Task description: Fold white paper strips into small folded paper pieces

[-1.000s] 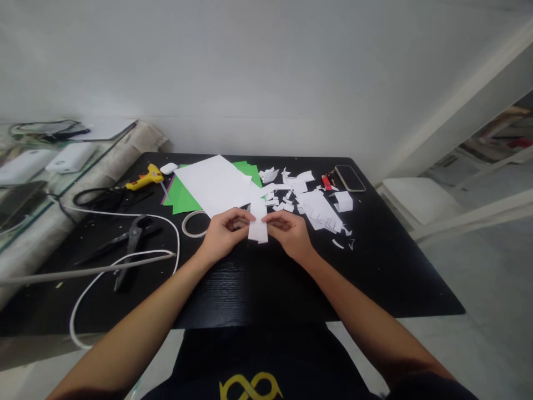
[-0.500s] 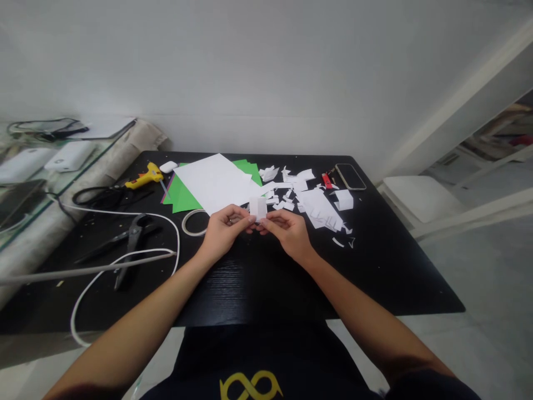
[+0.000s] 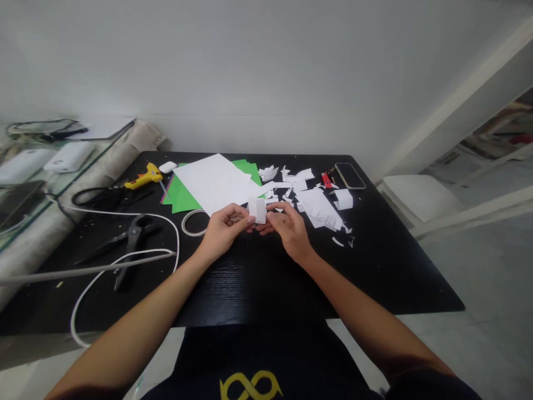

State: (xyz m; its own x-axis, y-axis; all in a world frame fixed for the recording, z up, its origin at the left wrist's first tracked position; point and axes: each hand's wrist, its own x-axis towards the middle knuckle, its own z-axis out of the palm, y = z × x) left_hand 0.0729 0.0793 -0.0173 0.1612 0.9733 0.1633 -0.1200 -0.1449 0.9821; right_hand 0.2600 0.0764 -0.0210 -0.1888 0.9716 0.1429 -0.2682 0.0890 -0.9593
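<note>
Between my two hands, above the black table, is a small folded piece of white paper point(image 3: 257, 209). My left hand point(image 3: 227, 228) pinches its lower left corner between thumb and fingers. On the other side, my right hand point(image 3: 288, 229) has its thumb and fingertips closed at the paper's right edge. Behind the hands lie a large white sheet point(image 3: 219, 180) and green sheets point(image 3: 183, 194). Several white paper scraps point(image 3: 297, 180) are scattered just beyond my right hand. A roll of tape point(image 3: 186, 226) rests left of my left hand.
A yellow glue gun point(image 3: 145, 176), black-handled scissors point(image 3: 134, 239) and a looping white cable point(image 3: 177, 244) occupy the left side of the table point(image 3: 375, 266). To the right are a red object point(image 3: 326, 180), a phone point(image 3: 350, 176) and a folded white paper piece point(image 3: 343, 199). A wall point(image 3: 258, 78) stands behind.
My right thumb has shifted up and right along the paper's edge, and the right fingers have moved slightly. The paper is turned a little. My left hand keeps its pinch in place.
</note>
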